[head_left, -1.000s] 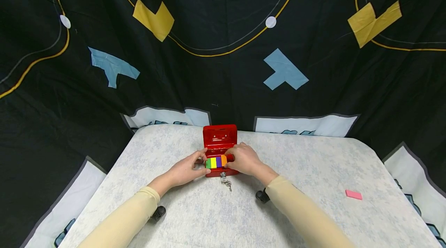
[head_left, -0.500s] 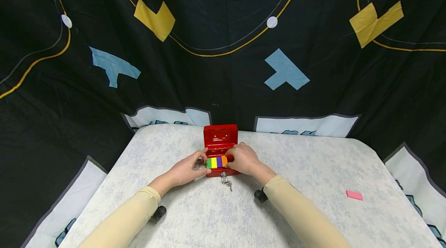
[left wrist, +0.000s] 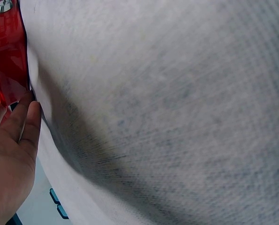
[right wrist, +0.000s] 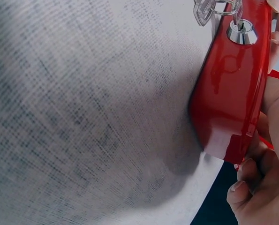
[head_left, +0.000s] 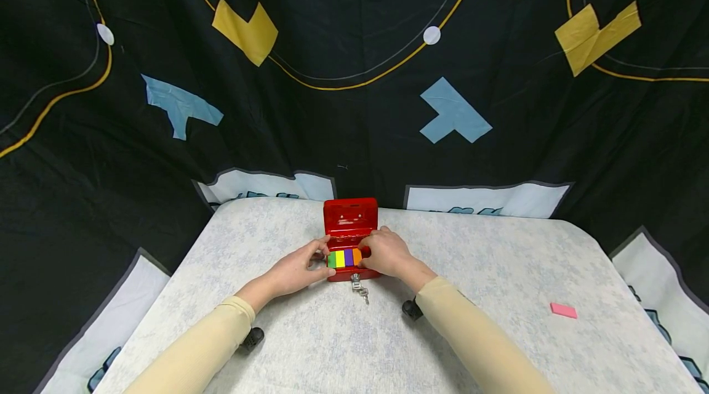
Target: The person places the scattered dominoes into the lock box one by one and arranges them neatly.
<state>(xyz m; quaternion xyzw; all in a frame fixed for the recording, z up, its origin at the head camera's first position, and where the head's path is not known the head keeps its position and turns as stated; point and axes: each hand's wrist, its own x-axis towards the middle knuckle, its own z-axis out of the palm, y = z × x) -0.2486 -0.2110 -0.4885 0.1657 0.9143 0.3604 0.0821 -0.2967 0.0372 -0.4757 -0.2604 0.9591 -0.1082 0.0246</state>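
Note:
A small red cash box [head_left: 340, 276] stands with its lid raised on the table. Inside it, a green block [head_left: 332, 260], a yellow block [head_left: 340, 258], a purple block [head_left: 348, 257] and an orange block [head_left: 357, 257] form a row. My left hand [head_left: 301, 266] bends its thumb and fingers about the green end; in the left wrist view some fingers lie outside the box's end wall. At the orange end, my right hand [head_left: 389, 252] pinches the orange block with thumb and forefinger, its other fingers bent. The exact contacts are partly hidden.
Keys [head_left: 362, 291] on a ring hang from the lock [right wrist: 241, 32] at the box's front. A flat pink block [head_left: 563, 310] lies far to the right on the pale tablecloth [head_left: 471, 258]. Behind the table hangs a black curtain [head_left: 354, 135].
Over the last second the orange end of the row has sunk slightly into the box. My right forearm has shifted a little left; the left hand has barely moved.

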